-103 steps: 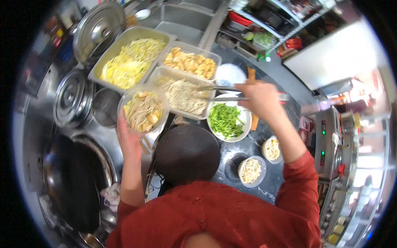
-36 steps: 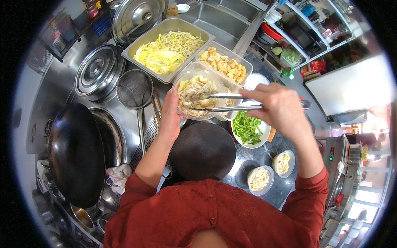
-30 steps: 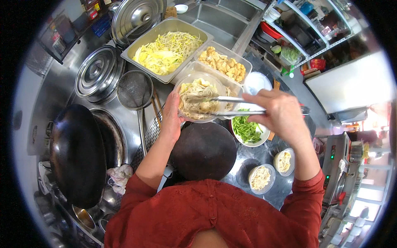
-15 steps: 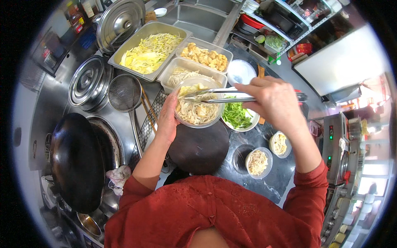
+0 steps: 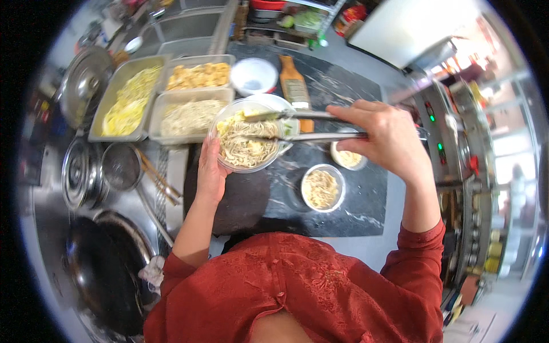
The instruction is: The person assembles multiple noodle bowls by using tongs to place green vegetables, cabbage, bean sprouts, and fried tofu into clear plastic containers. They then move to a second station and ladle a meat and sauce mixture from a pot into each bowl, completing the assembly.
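Observation:
My left hand (image 5: 211,174) is wrapped round the side of a clear round bowl (image 5: 252,170), keeping it raised above the dark worktop. Inside lie thin pale noodles (image 5: 247,150) with some yellow pieces. Metal tongs (image 5: 329,136) are in my right hand (image 5: 388,140), their arms apart and their tips over the noodles. Partly hidden behind the bowl is a white dish of cut greens (image 5: 291,126). Two smaller bowls of pale strips stand to the right: a nearer bowl (image 5: 342,197) and a farther bowl (image 5: 362,165), the latter below the tongs.
Behind the left hand stand a tray of yellow shredded vegetables (image 5: 95,134), a container of golden chunks (image 5: 231,59) and a noodle container (image 5: 153,136). A white bowl (image 5: 254,76) and wooden board (image 5: 291,73) lie farther back. At left are a strainer (image 5: 122,166), chopsticks (image 5: 155,173) and wok (image 5: 97,274).
My view has swung right, so the surroundings appear farther left. The tongs' arms are wider apart, and the held bowl now overlaps the greens dish more.

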The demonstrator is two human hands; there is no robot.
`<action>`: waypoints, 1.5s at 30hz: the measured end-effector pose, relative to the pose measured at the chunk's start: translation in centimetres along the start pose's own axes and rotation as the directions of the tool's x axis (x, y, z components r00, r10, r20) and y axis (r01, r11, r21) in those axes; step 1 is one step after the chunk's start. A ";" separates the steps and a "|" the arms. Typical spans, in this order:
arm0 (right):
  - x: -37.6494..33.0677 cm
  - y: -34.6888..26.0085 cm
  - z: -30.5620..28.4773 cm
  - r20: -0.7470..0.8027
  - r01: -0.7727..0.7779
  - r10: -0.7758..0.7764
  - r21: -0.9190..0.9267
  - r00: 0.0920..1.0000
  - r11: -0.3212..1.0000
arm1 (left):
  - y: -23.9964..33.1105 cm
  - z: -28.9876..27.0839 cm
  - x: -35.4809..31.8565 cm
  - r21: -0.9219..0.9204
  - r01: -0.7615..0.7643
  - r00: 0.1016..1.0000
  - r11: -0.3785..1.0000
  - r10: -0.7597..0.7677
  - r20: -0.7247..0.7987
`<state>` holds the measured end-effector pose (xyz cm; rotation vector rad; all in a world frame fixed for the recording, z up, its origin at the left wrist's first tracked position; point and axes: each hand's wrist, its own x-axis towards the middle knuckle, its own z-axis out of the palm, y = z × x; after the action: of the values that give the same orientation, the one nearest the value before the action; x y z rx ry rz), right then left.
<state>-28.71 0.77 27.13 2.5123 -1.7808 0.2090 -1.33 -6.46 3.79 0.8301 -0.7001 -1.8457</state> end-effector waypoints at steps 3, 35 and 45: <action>-6.6 4.3 -1.3 0.015 -0.300 0.300 0.103 0.954 0.948 | -3.5 3.6 1.1 0.017 0.128 0.988 0.992 -0.129 0.089; -35.3 11.8 14.8 -0.004 -0.500 0.989 0.863 0.146 0.077 | -8.7 19.1 21.8 0.605 -0.646 0.592 -0.465 0.195 0.782; -30.6 10.1 16.1 0.058 -0.629 0.971 0.771 0.232 0.104 | -1.1 3.1 36.3 0.703 -0.179 0.886 -0.689 0.197 0.419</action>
<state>-46.88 24.01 6.55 0.8296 -2.9495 1.6333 -15.58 -39.07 -3.89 1.4910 -2.5985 0.2176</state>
